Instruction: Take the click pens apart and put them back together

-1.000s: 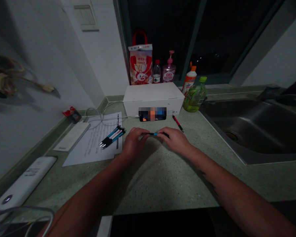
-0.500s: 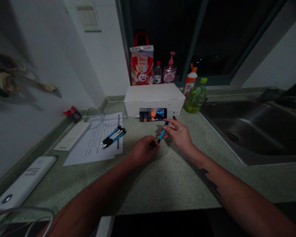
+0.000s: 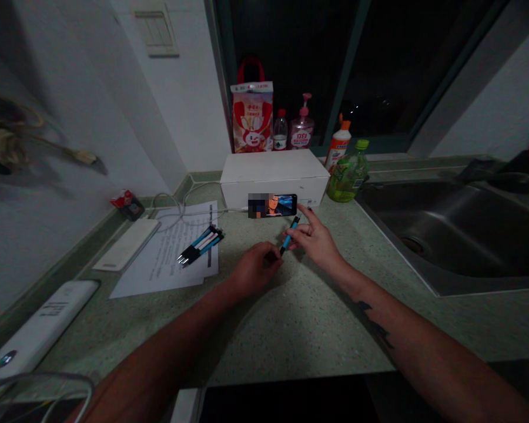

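Observation:
A blue and black pen [image 3: 291, 232] slants between my two hands above the counter. My left hand [image 3: 256, 267] is closed on its lower black end. The fingers of my right hand [image 3: 315, 238] pinch the upper blue part, and the index finger stretches out towards the phone [image 3: 282, 205]. That phone leans sideways against a white box, its screen lit. To the left, several pens [image 3: 201, 245] lie in a bunch on printed paper sheets [image 3: 158, 275].
The white box [image 3: 273, 166] stands at the back, with a bag [image 3: 252, 120] and bottles behind it. A green bottle [image 3: 348, 176] stands beside the steel sink [image 3: 438, 288] on the right. White power strip [image 3: 44, 326] and cable lie at the left.
My right index finger has lifted away from the pen's top, which now shows clear of it. The pen stays between both hands; the view has shifted slightly.

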### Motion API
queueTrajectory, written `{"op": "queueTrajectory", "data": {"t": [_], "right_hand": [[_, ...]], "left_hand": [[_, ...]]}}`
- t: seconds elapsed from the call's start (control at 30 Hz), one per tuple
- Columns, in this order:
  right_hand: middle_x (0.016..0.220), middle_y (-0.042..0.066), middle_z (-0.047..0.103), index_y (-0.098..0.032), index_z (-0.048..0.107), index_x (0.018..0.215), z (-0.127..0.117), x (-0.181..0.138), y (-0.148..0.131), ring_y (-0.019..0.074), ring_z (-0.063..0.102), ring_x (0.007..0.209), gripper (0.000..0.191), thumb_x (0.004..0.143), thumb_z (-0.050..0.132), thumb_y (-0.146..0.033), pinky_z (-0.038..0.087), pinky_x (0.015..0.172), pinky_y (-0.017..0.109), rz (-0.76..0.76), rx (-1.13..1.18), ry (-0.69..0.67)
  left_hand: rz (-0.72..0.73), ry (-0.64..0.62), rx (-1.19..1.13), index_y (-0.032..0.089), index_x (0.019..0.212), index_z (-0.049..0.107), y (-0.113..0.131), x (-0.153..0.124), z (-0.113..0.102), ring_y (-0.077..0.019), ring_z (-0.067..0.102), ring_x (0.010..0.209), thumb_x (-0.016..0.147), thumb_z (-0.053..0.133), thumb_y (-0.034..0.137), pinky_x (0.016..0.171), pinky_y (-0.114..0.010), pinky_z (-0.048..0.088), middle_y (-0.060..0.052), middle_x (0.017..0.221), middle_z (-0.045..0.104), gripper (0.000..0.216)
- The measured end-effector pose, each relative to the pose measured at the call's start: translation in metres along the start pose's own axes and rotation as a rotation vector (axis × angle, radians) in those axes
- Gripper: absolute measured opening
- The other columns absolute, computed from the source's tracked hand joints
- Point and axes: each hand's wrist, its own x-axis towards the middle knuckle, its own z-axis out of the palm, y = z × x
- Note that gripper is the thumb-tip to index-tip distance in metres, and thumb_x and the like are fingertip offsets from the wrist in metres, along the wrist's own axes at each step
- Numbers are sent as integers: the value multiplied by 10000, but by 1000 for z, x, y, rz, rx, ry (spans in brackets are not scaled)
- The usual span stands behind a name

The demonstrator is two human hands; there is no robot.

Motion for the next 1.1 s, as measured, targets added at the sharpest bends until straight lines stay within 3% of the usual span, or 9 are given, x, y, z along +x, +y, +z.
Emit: {"op": "queueTrajectory", "data": {"t": [0.1,0.17,0.23,0.3,0.4,0.5,0.7,0.9,1.1], "right_hand": [[762,-5,734,-219,617,1422,6,-1,10,178,685,637,675,831,793,-493,599,626,326,35,-40,-150],[776,13,728,-200,687,1307,5,0,11,186,686,659,507,897,709,-498,583,642,325,2,-144,-143],[840,42,747,-204,705,1272,-5,4,5,202,688,697,403,968,610,-450,563,667,329,-62,-386,-18],[1007,98,776,-210,719,1268,-23,10,-6,253,723,901,348,1016,544,-376,548,806,356,-95,-775,151],[1220,171,753,-176,710,1303,-52,17,-22,303,713,1077,373,1052,475,-319,519,867,360,46,-1189,293],[1241,211,730,-133,729,1256,-68,22,-25,319,711,1098,384,1061,478,-348,510,839,346,211,-1396,290],[1299,195,706,-159,729,1301,-72,28,-12,301,703,1151,381,1059,493,-337,523,871,342,277,-1436,260],[1233,192,741,-149,777,1215,-78,25,-8,295,727,1070,344,989,545,-267,530,838,344,255,-1426,249],[1220,192,754,-146,769,1234,-81,28,-1,300,734,1039,361,976,534,-238,525,808,353,257,-1417,245]], "left_hand": [[2,34,-5,203,851,652,-2,1,-1,-188,677,790,875,674,166,765,-329,542,-23,851,718,49],[15,51,-8,204,893,665,-4,2,-2,-193,685,815,882,676,178,783,-342,551,-32,889,727,30],[28,70,-12,206,961,681,-7,2,-2,-194,691,850,881,678,178,822,-359,563,-44,955,737,85],[32,87,-17,209,1016,689,-11,2,-2,-190,694,873,882,676,178,855,-372,570,-51,1011,742,138],[20,87,-19,213,1066,694,-16,2,-1,-185,698,872,886,677,179,867,-377,576,-53,1038,748,184],[10,74,-20,210,1104,696,-18,2,-1,-187,704,870,887,678,180,870,-381,577,-54,1034,750,220],[7,67,-13,204,1129,695,-18,2,-2,-180,697,868,889,659,182,873,-380,574,-56,1040,753,244],[-11,102,62,201,1124,699,-17,4,-8,-177,689,865,908,632,188,862,-360,576,-52,1032,756,227],[-140,159,423,177,1128,699,-15,12,-31,-249,693,997,929,606,168,936,-395,546,-95,1064,749,220]]}}
